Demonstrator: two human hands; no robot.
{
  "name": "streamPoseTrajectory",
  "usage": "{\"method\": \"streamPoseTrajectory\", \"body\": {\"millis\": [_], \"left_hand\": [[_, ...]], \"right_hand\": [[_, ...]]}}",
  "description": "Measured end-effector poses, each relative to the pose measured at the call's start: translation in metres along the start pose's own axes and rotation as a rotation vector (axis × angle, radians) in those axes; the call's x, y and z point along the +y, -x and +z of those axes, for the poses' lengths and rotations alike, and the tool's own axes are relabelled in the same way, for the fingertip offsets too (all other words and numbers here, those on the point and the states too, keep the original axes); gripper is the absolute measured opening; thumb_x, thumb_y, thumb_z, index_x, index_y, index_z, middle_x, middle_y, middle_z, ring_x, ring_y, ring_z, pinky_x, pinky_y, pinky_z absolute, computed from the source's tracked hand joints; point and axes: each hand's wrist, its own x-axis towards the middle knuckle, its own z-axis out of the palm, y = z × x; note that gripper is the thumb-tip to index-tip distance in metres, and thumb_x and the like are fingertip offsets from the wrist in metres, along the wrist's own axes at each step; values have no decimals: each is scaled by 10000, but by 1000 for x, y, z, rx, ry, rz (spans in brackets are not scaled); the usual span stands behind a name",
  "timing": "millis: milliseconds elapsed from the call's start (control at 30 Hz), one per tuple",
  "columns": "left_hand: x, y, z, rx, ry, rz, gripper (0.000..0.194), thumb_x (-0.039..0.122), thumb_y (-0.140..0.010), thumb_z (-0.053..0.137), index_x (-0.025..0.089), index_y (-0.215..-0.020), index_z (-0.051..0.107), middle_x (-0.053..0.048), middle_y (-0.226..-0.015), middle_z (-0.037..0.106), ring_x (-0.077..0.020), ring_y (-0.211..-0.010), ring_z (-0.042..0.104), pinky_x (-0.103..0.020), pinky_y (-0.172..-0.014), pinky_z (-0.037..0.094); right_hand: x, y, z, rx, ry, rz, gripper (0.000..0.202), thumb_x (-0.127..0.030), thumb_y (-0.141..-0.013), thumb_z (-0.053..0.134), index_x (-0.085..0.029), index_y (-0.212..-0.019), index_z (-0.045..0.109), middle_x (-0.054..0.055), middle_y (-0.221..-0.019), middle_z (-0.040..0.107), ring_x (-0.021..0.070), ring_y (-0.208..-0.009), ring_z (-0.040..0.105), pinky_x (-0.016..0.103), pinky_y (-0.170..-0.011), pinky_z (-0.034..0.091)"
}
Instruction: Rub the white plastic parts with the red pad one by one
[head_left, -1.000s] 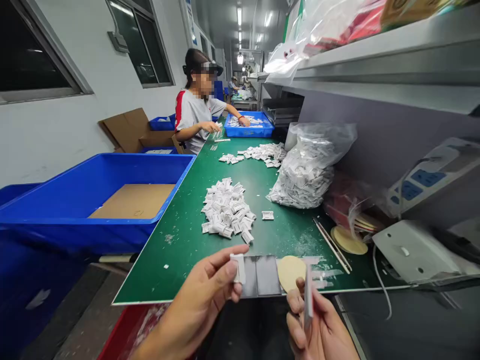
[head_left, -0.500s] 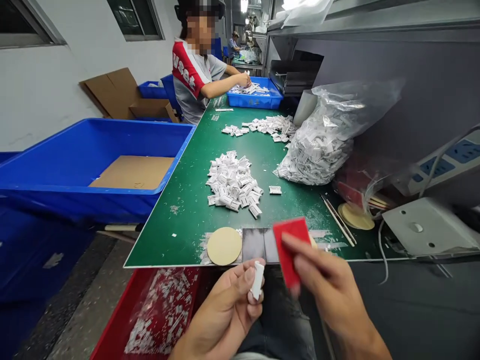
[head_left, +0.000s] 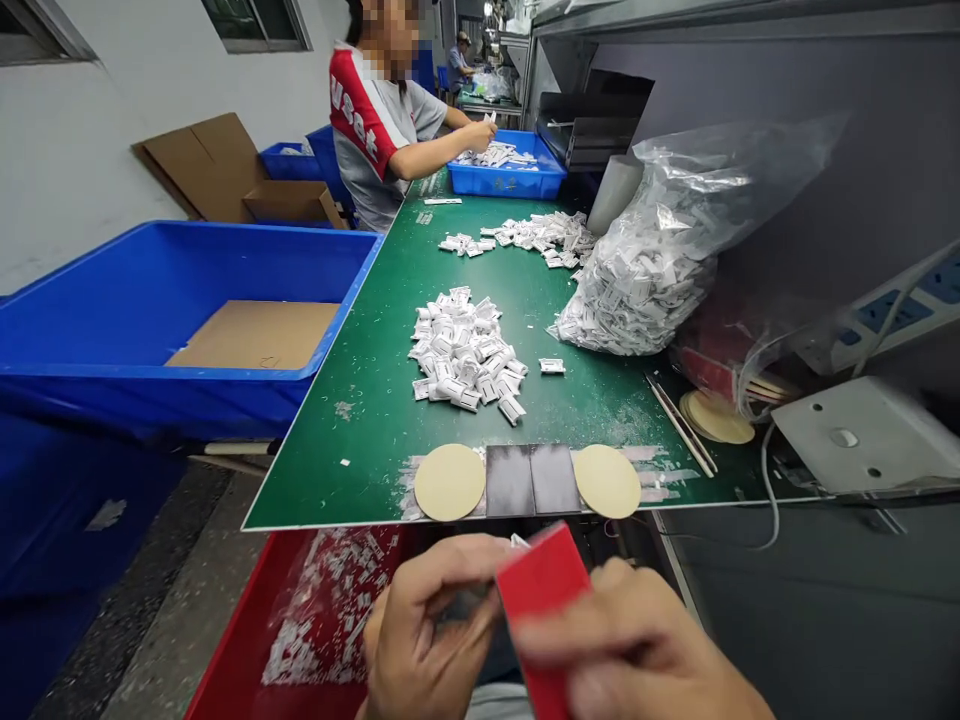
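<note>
The white piece (head_left: 519,541) is at my left hand (head_left: 429,622), mostly hidden; only a small tip shows just beyond the fingertips. The green surface (head_left: 356,385) spreads out ahead, with both my hands on the near side of its edge. On it, ahead and to the right of my right hand (head_left: 641,645), stands the plastic bag (head_left: 645,290) of white parts; straight ahead of my left hand lies the loose pile (head_left: 466,350), and nearer, just past my fingers, two dark plates (head_left: 510,480) sit between two yellow discs (head_left: 450,482).

My left hand is curled, thumb and forefinger drawn in on the piece, though the grip itself is partly covered. My right hand, blurred, clasps the red pad (head_left: 544,575) between fingers laid across its face and the parts underneath. The pad's long axis runs away from me, its far end leaning toward my left hand, and that end lies right beside the white tip. So the piece is to the left of my right hand, my left hand having it; whether pad and piece touch I can't tell, nor which way the piece's own long axis points.

Half a second ago the right hand held the pad farther out, over the plates and clear of the piece; now it has come in close to my left hand. The plates and right disc are uncovered, and the piece, then showing its full length, is down to that tip.
</note>
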Motion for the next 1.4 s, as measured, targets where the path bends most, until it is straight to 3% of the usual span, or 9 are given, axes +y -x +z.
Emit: {"method": "streamPoseTrajectory", "body": {"millis": [100, 233, 433, 700, 933, 1000, 1133, 1200, 1400], "left_hand": [[2, 1, -3, -3, -30, 66, 535, -78, -726, 781, 275, -1119, 697, -9, -961, 848, -223, -833, 821, -292, -753, 683], [1, 0, -8, 43, 96, 32, 503, -49, -683, 833, 268, -1056, 716, -24, -845, 843, -228, -812, 806, -303, -721, 678], [-14, -7, -12, 202, 322, -405, 308, 147, -749, 884, 252, -1004, 747, 0, -811, 802, -145, -702, 778, -207, -686, 634], [-7, -8, 2, 210, 56, -99, 367, -20, -744, 808, 229, -979, 675, 34, -841, 797, -142, -797, 791, -240, -806, 654], [-5, 8, 1, 169, -98, 205, 253, 111, -767, 859, 205, -985, 771, -23, -960, 836, -241, -895, 812, -308, -795, 675], [-5, 6, -1, 155, 22, 86, 279, 41, -738, 855, 221, -926, 754, -6, -907, 835, -226, -863, 816, -307, -793, 672], [3, -1, 1, 57, 600, -616, 282, 241, -710, 938, 221, -800, 671, 33, -701, 756, -133, -668, 765, -181, -624, 609], [10, -3, 4, 62, 810, -870, 374, 293, -645, 979, 214, -789, 643, 53, -656, 712, -99, -601, 722, -130, -543, 550], [20, -2, 7, 35, 870, -1103, 404, 251, -629, 989, 197, -824, 640, 38, -708, 726, -89, -598, 710, -126, -543, 539]], "right_hand": [[0, -15, 0, 266, 22, -83, 292, -438, -909, 790, -380, -1195, 810, -26, -598, 720, 106, -564, 636, 188, -589, 531], [5, -26, -4, 24, -61, 12, 356, -499, -866, 811, -287, -1151, 840, -9, -571, 708, 108, -508, 607, 203, -537, 504], [17, -17, 3, 361, -163, 12, 353, -515, -929, 739, -310, -1206, 813, 31, -682, 762, 94, -534, 543, 188, -530, 438], [9, 1, 27, 389, -406, 160, 316, -569, -765, 874, -333, -975, 866, -21, -532, 623, 35, -425, 390, 134, -443, 254], [8, -8, 21, 49, -238, 105, 234, -498, -805, 864, -364, -997, 875, 14, -718, 760, 149, -650, 681, 242, -647, 575], [8, -17, 16, 258, -172, 15, 197, -452, -889, 800, -391, -1069, 854, -32, -639, 712, 96, -575, 621, 169, -594, 538], [5, -27, 6, -66, -37, -84, 183, -366, -880, 805, -337, -1048, 871, -2, -674, 728, 125, -543, 614, 215, -528, 528], [4, -30, 2, 165, -15, -109, 220, -310, -915, 769, -332, -1118, 850, -38, -575, 642, 98, -502, 516, 179, -479, 448], [-1, -43, 6, 4, -89, -67, 186, -275, -882, 795, -249, -1051, 869, -6, -687, 729, 87, -527, 520, 179, -499, 453]]}}
